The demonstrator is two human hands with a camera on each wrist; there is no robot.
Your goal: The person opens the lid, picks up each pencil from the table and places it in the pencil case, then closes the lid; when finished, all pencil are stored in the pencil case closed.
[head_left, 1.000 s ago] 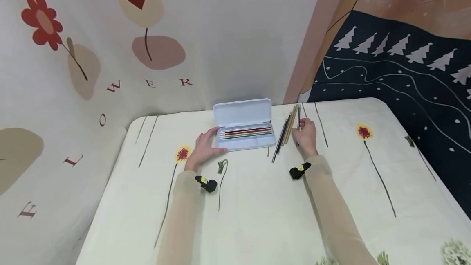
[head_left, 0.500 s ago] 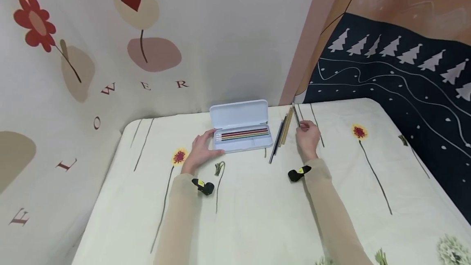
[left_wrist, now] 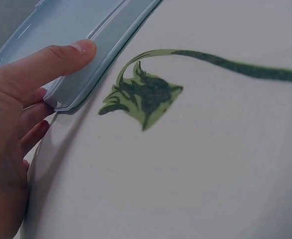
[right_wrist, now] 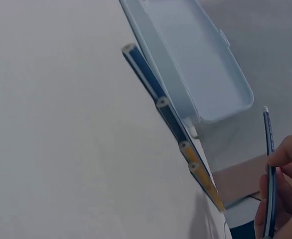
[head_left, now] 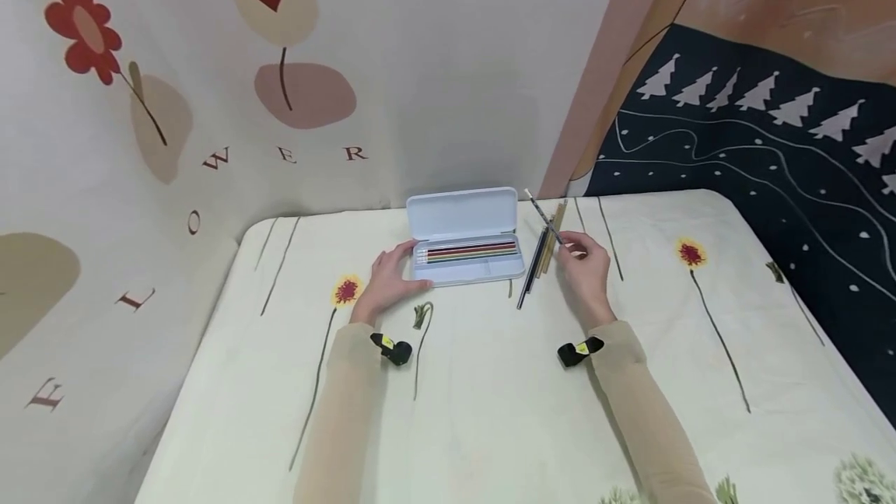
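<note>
A pale blue pencil case [head_left: 458,275] lies on the table with its lid raised at the back. Several coloured pencils [head_left: 465,252] rest side by side in its tray. My left hand [head_left: 386,286] grips the case's left end, thumb [left_wrist: 69,57] on the front rim and fingers at the end wall. Raised off the table, a dark blue striped pencil [right_wrist: 269,199] is pinched in my right hand [head_left: 586,274], its pale tip slanting up and left. Just left of that hand lie blue pencils [head_left: 533,267] and natural-yellow pencils [head_left: 554,243] in a loose row.
A white cloth with printed flowers covers the table [head_left: 476,395]. Behind it hangs a pale curtain [head_left: 448,61] with flower prints; a dark cloth with tree prints [head_left: 735,138] hangs at the right.
My right hand has lifted the striped pencil off the table and tilted its far end leftward over the loose pencils. The left hand keeps its hold on the case.
</note>
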